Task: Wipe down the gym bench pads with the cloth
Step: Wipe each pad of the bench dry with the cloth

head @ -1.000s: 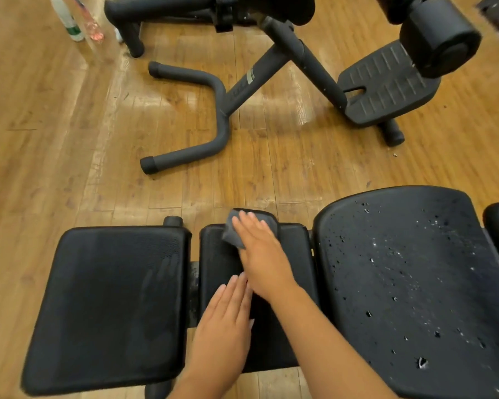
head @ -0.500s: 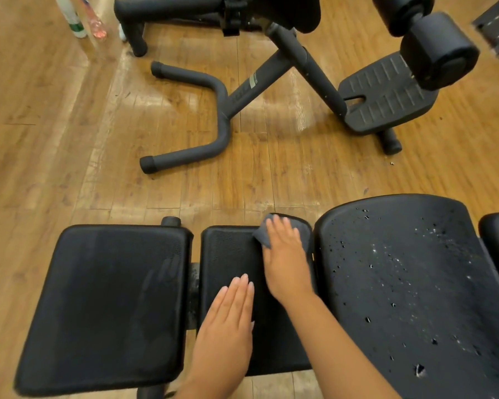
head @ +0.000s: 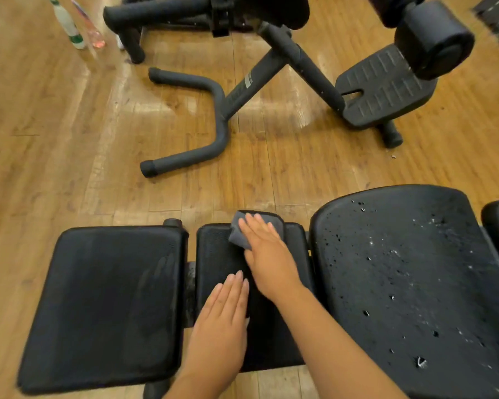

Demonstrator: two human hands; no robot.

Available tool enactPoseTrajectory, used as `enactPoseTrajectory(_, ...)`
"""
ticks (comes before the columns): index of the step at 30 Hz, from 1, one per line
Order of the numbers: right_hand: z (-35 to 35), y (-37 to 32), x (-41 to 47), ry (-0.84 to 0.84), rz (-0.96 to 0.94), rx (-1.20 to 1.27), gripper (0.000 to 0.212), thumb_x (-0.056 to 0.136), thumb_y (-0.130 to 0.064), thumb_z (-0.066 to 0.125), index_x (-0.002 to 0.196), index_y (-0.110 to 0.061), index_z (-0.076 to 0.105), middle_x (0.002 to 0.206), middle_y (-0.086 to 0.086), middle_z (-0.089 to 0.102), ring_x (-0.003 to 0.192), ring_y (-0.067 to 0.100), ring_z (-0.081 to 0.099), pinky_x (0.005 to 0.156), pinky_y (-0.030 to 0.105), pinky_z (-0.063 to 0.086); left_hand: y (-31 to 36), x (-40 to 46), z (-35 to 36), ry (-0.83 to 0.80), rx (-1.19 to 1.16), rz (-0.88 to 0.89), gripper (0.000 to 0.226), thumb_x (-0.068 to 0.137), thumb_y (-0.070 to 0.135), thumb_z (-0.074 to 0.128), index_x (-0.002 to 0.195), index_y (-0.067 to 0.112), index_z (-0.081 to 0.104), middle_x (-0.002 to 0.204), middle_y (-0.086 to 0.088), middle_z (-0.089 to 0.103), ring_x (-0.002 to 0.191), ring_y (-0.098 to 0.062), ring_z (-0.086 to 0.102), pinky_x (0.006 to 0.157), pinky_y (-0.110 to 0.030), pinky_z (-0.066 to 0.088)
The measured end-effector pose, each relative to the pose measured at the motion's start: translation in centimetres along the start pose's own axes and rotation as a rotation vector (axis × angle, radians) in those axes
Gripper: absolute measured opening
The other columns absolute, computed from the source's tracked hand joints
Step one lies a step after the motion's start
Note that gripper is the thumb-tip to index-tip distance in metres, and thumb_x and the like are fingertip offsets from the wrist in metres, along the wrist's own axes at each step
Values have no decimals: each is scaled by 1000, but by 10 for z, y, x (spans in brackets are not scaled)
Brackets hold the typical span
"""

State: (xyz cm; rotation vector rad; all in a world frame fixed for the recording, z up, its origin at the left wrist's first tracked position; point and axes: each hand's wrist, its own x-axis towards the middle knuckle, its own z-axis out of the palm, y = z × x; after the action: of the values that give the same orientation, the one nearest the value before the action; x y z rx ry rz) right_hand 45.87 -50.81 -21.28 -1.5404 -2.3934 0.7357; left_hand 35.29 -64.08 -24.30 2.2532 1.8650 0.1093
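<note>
Grey cloth (head: 244, 230) pinned under flat right hand (head: 267, 254) at far edge of middle pad (head: 216, 254), left hand (head: 222, 323) flat beside, nothing gripped, so could easily slide off or miss droplets on big pad (head: 401, 283).

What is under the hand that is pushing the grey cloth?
Under the right hand lies the grey cloth, flat on the middle pad. The cloth's covered part cannot be seen.

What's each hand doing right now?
Left hand: open, flat on the narrow black middle pad.
Right hand: open, pressing the grey folded cloth down.
</note>
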Motion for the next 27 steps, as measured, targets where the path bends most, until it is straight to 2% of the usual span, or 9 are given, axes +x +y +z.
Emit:
enactPoseTrajectory(4, -20, 43, -14, -18, 50, -34, 60, 93, -5, 43, 147, -18, 19, 155, -5, 14, 140, 2, -1, 114, 23, -7, 1, 1, -4, -4, -7, -3, 58, 86, 27, 33, 136, 0, 40, 143, -16, 43, 135, -23, 28, 111, -37, 12)
enactPoseTrajectory(8, -28, 55, -13, -39, 217, 69, 55, 97, -9, 38, 148, -22, 20, 156, -4, 11, 143, 11, 2, 114, 27, 9, 2, 1, -6, -1, -7, -11, 56, 87, 29, 31, 134, 2, 43, 141, -14, 45, 135, -24, 33, 111, -37, 12)
enactPoseTrajectory(12, -20, 46, -32, -2, 175, 15, 55, 98, -10, 36, 148, -17, 15, 156, -3, 4, 141, 8, -5, 111, 20, 1, 1, 0, -7, -5, -13, -11, 55, 90, 29, 29, 137, 3, 38, 143, -13, 43, 134, -24, 37, 110, -38, 13)
enactPoseTrajectory(17, 0, 37, -87, 33, 199, -38, 59, 97, -11, 40, 148, -17, 10, 150, -9, -7, 140, 10, -9, 117, 27, 4, 2, 0, -8, -6, -1, -2, 54, 91, 27, 29, 137, 1, 37, 143, -14, 42, 133, -25, 39, 111, -37, 13)
enactPoseTrajectory(18, 7, 35, -101, 46, 224, -82, 63, 94, -11, 46, 148, -17, 14, 152, -7, -2, 142, 13, -4, 117, 31, 8, 2, 0, -7, -4, 7, 3, 54, 91, 27, 29, 137, 1, 37, 144, -14, 42, 133, -26, 39, 111, -37, 13)
enactPoseTrajectory(20, 21, 30, -130, 19, 286, -137, 75, 79, -8, 67, 144, -13, 29, 153, 4, 22, 142, 22, 14, 117, 34, 15, 3, -1, -6, -10, 10, -1, 53, 94, 27, 26, 138, 1, 37, 144, -15, 41, 134, -26, 37, 112, -37, 13)
enactPoseTrajectory(22, 30, 25, -156, -15, 304, -110, 89, 60, -7, 81, 138, -12, 38, 145, 9, 39, 135, 24, 27, 113, 31, 13, 3, -1, -7, -18, -3, -22, 53, 99, 28, 14, 138, 1, 37, 144, -15, 41, 134, -25, 37, 113, -36, 12)
enactPoseTrajectory(24, 33, 24, -172, -38, 273, -101, 93, 55, -9, 83, 136, -13, 38, 144, 7, 37, 130, 23, 32, 110, 30, 12, 4, 1, -7, -23, 0, -37, 57, 100, 29, 6, 138, 1, 37, 144, -15, 41, 134, -25, 37, 113, -36, 12)
enactPoseTrajectory(27, 32, 27, -170, 40, 266, -92, 84, 65, -8, 76, 138, -17, 36, 148, 4, 34, 134, 20, 26, 110, 31, 17, 4, 0, -5, 5, 6, -14, 52, 97, 28, 21, 138, 0, 38, 144, -16, 41, 134, -26, 36, 111, -38, 17)
